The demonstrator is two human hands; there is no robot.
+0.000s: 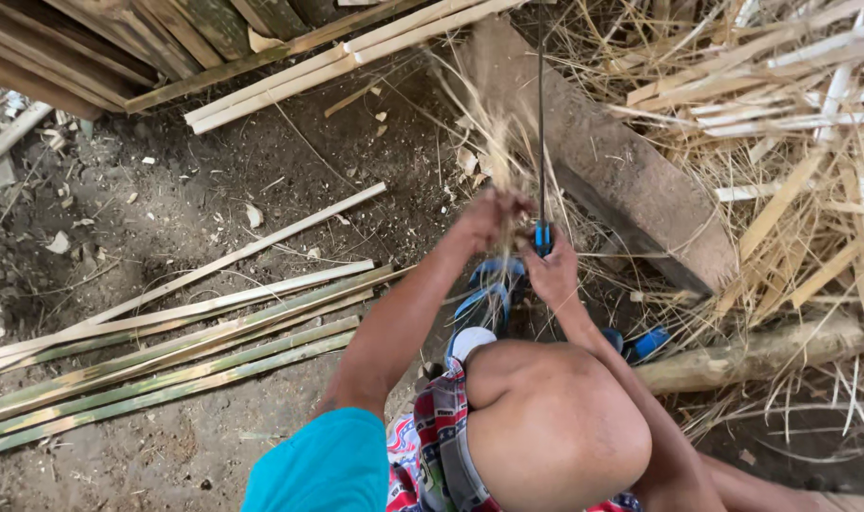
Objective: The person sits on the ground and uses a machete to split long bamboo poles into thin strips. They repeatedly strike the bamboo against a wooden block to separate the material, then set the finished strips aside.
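Fibres of pale dry bamboo, a thin frayed bundle (pixel 496 142), rise from your hands at the centre of the frame toward the upper edge. Your left hand (pixel 489 220) is closed around the base of that bundle. Your right hand (pixel 551 273) is clenched on the blue handle of a long narrow dark blade (pixel 541 114), which stands almost upright just beside the strands. Keep the edge parallel to the grain and your left fingers clear of it; that is my judgement of what clean work here calls for. Behind the blade a grey-brown wooden block (pixel 631 180) slants across the upper middle. Long green and cream split bamboo strips (pixel 166 365) lie on the dirt floor at lower left; loose straw-coloured shavings (pixel 792 123) fill the right.
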